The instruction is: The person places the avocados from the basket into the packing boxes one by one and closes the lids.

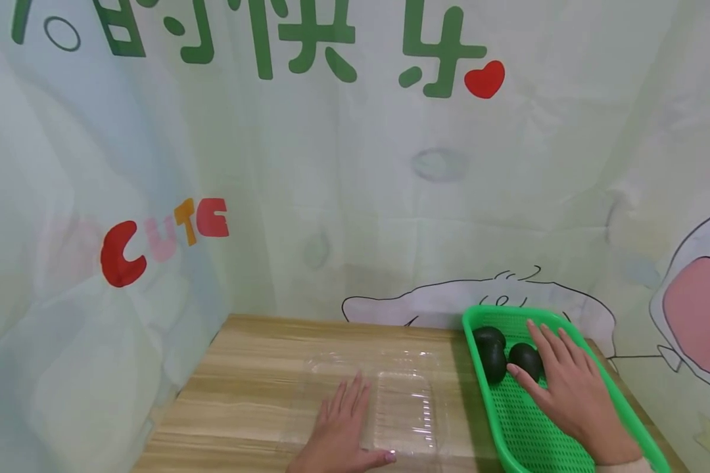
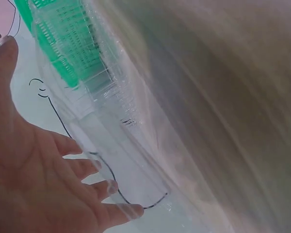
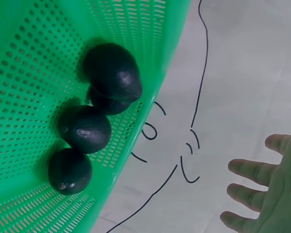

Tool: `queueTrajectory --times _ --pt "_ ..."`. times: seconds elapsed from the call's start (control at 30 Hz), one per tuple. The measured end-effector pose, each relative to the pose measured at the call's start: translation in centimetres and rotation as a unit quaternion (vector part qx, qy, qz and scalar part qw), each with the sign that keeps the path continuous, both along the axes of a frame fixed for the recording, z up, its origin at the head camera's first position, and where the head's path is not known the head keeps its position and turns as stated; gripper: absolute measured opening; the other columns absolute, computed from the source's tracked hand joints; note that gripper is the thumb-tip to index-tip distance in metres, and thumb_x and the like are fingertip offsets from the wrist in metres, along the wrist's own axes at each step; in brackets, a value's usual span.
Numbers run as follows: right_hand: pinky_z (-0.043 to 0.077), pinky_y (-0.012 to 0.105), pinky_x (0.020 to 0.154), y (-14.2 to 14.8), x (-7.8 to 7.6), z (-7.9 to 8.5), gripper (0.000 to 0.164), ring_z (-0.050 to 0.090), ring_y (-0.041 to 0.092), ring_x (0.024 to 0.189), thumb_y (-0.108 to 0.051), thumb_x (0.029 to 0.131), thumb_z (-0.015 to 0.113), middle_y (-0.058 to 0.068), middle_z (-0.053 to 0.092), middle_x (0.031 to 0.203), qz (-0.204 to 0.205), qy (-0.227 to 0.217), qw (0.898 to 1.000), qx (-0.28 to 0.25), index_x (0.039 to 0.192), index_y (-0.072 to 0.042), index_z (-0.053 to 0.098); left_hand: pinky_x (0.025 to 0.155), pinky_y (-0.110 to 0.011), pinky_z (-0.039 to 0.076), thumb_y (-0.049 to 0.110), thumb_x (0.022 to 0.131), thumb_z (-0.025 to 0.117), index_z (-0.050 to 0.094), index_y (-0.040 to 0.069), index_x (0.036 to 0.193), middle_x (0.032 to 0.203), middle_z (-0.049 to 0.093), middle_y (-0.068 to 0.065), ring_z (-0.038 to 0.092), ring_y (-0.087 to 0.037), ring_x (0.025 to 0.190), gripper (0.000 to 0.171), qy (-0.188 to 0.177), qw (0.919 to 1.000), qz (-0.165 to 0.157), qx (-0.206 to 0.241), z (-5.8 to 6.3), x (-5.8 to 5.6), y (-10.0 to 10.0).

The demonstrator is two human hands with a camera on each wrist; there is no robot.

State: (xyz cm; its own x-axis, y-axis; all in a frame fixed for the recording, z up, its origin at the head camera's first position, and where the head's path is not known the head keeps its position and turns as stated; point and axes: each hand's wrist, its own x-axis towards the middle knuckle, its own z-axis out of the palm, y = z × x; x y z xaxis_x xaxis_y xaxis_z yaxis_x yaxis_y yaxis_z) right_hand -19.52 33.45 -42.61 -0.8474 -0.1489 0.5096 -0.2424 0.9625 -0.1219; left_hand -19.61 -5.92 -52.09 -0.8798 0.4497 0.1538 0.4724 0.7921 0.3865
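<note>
Several dark, smooth, oval fruits like avocados (image 3: 85, 128) lie grouped inside a green perforated plastic basket (image 3: 19, 82). My right hand (image 1: 574, 394) is spread over the basket in the head view, its thumb overlapping one dark fruit (image 1: 523, 358) there. In the right wrist view, that hand's fingers are straight and hold nothing. A clear plastic container (image 1: 405, 410) with moulded edges lies on the table to the left of the basket. Over its left side, my left hand (image 1: 340, 427) has its fingers extended. The left wrist view shows the fingertips right at the clear plastic wall (image 2: 131, 160).
The wood-grain table (image 1: 242, 387) carries both containers. Behind and beside it hangs a pale printed cloth (image 1: 331, 197) with green characters, a red heart and cartoon outlines. The basket's green rim (image 1: 488, 407) stands raised near the table's right edge.
</note>
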Motion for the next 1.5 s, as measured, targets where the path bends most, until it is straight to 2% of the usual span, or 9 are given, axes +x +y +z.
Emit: queueTrajectory --times 0.3,0.47,0.67,1.0,1.27,1.5 --pt "0.026 0.071 0.107 1.0 -1.1 0.2 0.085 0.024 0.049 0.148 -0.054 0.098 0.059 0.027 0.040 0.154 -0.004 -0.026 1.000 0.006 0.164 -0.019 0.020 0.111 -0.074 0.025 0.080 0.079 0.062 0.024 0.002 0.160 0.167 0.019 -0.020 0.022 -0.047 0.150 0.119 -0.013 0.9999 0.002 -0.009 -0.5 0.0 0.2" --pt "0.027 0.071 0.105 1.5 -1.8 0.3 0.085 0.029 0.049 0.144 -0.056 0.098 0.057 0.026 0.041 0.154 -0.006 -0.035 0.999 0.018 0.164 -0.020 0.018 0.110 -0.075 0.026 0.080 0.080 0.061 0.024 0.002 0.159 0.167 0.020 -0.021 0.023 -0.049 0.149 0.118 -0.019 0.9998 0.003 -0.008 -0.9 0.1 0.2" --pt "0.030 0.071 0.102 2.1 -2.8 0.4 0.083 0.034 0.049 0.139 -0.058 0.099 0.054 0.026 0.042 0.152 -0.014 -0.058 0.998 0.030 0.162 -0.012 0.025 0.110 -0.075 0.026 0.079 0.083 0.058 0.025 0.002 0.159 0.167 0.021 -0.021 0.024 -0.050 0.149 0.113 -0.024 0.9997 0.005 -0.006 -1.2 0.1 0.3" --pt "0.027 0.074 0.106 2.7 -5.0 -0.2 0.083 0.033 0.052 0.140 -0.061 0.100 0.050 0.027 0.043 0.152 -0.011 -0.121 0.992 0.023 0.159 -0.006 0.029 0.111 -0.074 0.026 0.077 0.088 0.054 0.025 0.003 0.160 0.167 0.021 -0.022 0.023 -0.050 0.149 0.107 -0.023 0.9997 0.010 -0.003 -1.4 0.0 0.5" --pt "0.040 0.072 0.098 2.9 -6.2 -1.0 0.084 0.046 0.058 0.129 -0.061 0.100 0.050 0.033 0.049 0.145 -0.017 -0.173 0.984 0.041 0.156 0.001 0.035 0.109 -0.074 0.028 0.074 0.089 0.055 0.031 0.002 0.157 0.165 0.025 -0.022 0.026 -0.049 0.148 0.101 -0.029 0.9993 0.020 -0.010 -1.0 -0.1 0.6" --pt "0.051 0.067 0.082 3.2 -7.0 -2.0 0.085 0.052 0.060 0.120 -0.063 0.099 0.049 0.038 0.052 0.137 -0.027 -0.231 0.971 0.048 0.148 0.006 0.044 0.109 -0.074 0.030 0.076 0.087 0.057 0.033 0.002 0.156 0.165 0.025 -0.022 0.027 -0.048 0.148 0.104 -0.040 0.9988 0.025 -0.014 -0.6 -0.2 0.7"
